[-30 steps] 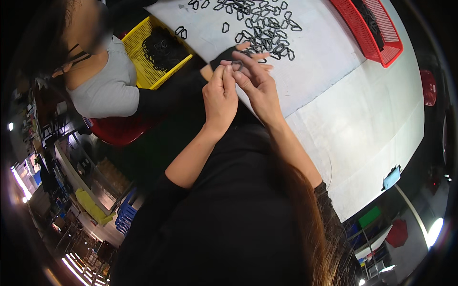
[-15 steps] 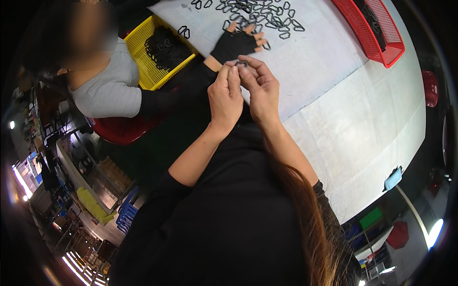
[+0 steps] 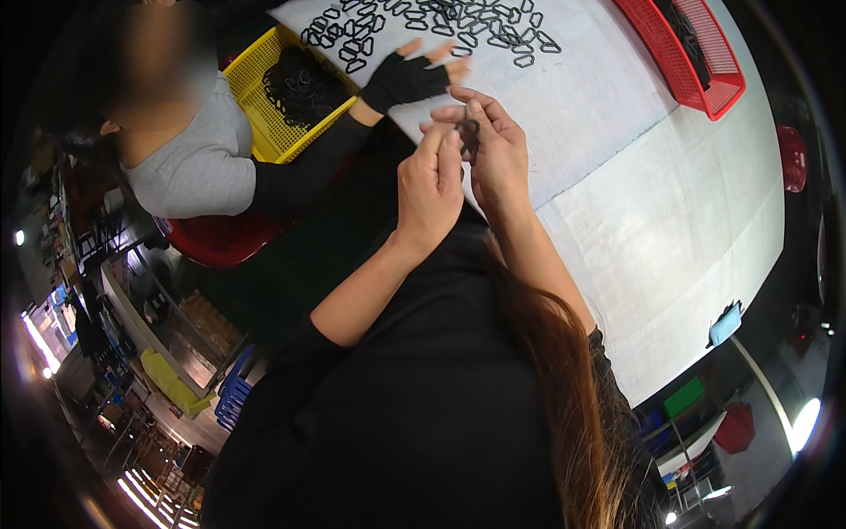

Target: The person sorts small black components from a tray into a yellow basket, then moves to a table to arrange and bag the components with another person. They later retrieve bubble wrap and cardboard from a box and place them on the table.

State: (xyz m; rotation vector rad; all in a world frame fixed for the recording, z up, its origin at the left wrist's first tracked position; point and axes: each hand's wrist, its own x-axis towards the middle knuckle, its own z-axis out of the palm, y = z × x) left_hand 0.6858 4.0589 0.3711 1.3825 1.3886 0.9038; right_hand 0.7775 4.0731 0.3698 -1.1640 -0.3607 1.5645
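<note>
Close together in front of my body, both hands work on a small dark loop-shaped piece (image 3: 468, 132). My left hand (image 3: 429, 187) is closed, thumb and forefinger pinching the piece's near side. On its other side, my right hand (image 3: 502, 157) grips it between thumb and fingers. Fingers cover much of the piece, so its full outline is hidden. Beyond my hands, many black elongated loops (image 3: 502, 33) lie spread on the white-covered table (image 3: 617, 229). A co-worker's hand in a black fingerless glove (image 3: 405, 84) reaches over the table beside them, its fingers smeared by motion.
At the left a co-worker in a grey shirt (image 3: 189, 163) sits on a red chair (image 3: 225, 242). A yellow basket (image 3: 273, 132) of black pieces stands beside the table corner. A red basket (image 3: 727, 93) holding black pieces stands at the far right.
My hands have shifted slightly right and nearer, with the piece showing more between them. The co-worker's gloved hand has moved left, and more loops now lie near the table's left edge.
</note>
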